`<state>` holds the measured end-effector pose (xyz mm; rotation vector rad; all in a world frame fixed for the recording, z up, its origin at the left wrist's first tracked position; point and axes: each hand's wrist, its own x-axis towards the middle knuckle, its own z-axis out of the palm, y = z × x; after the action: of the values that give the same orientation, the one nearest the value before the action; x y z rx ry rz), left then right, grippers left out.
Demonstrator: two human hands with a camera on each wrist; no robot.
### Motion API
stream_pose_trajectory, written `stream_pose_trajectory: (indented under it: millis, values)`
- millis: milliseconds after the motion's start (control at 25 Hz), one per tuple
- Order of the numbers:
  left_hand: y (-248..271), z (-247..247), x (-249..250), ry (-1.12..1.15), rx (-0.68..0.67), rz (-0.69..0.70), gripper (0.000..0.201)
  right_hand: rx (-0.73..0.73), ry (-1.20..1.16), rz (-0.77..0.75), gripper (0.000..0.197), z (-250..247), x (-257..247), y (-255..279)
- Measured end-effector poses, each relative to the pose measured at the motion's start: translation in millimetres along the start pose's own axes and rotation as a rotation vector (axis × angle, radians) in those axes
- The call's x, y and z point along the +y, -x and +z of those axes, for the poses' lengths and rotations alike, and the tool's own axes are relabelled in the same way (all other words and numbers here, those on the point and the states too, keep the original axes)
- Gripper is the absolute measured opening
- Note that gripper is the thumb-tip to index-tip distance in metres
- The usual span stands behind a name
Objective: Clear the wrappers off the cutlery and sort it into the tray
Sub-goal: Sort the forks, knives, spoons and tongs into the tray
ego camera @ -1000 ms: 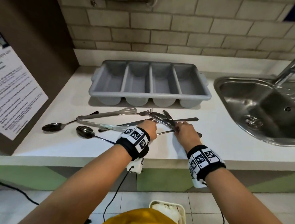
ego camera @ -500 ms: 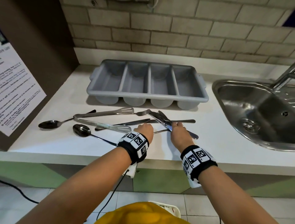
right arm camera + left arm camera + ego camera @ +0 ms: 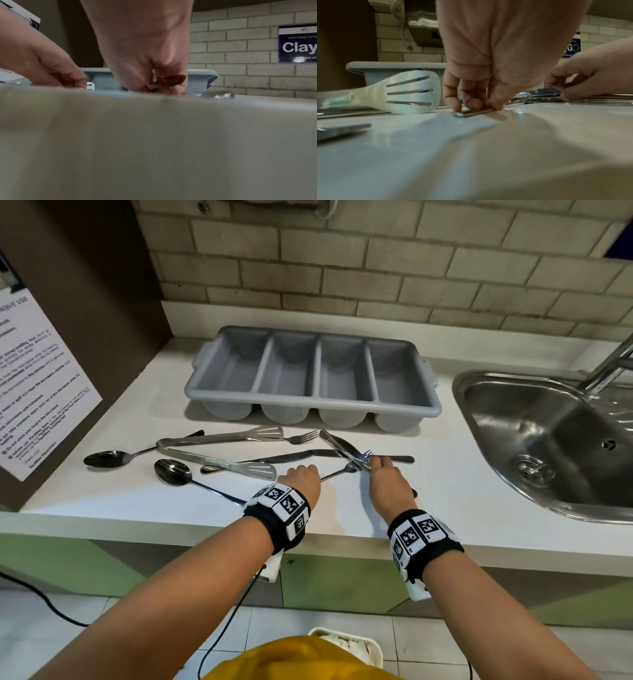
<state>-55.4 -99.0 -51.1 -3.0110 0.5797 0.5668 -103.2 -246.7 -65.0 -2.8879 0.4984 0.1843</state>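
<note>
Nearest the counter [image 3: 342, 518] edge, a fork [image 3: 344, 469] handle is pinched flat by the left hand [image 3: 303, 479], while its tine end is gripped by the right hand [image 3: 388, 486]. Beyond them on the counter, tongs [image 3: 219, 450], spoons [image 3: 171, 472] and knives [image 3: 284, 457] are scattered. Farthest back, the grey tray [image 3: 313, 402] is seen empty.
</note>
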Motion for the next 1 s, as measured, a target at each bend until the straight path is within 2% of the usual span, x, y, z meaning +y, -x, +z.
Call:
stream_pose_trajectory:
  millis: [160, 320, 760, 1000]
  values:
    - [4.0, 7.2, 1.4, 0.003, 0.016, -0.062, 0.037, 0.000, 0.039, 0.010, 0.044, 1.0, 0.0, 5.7]
    - [8.3, 10.7, -3.1, 0.009, 0.078, -0.041, 0.035, 0.002, 0.088, 0.002, 0.046, -0.2, 2.7, 9.4]
    - [5.8, 14.8, 7.3, 0.039, 0.005, -0.229, 0.039, 0.014, 0.113, -0.004, 0.044, 2.1, 5.2, 15.3]
    - [7.5, 8.5, 10.5, 0.065, 0.013, -0.233, 0.038, 0.048, 0.101, -0.001, 0.041, 3.5, 9.5, 17.1]
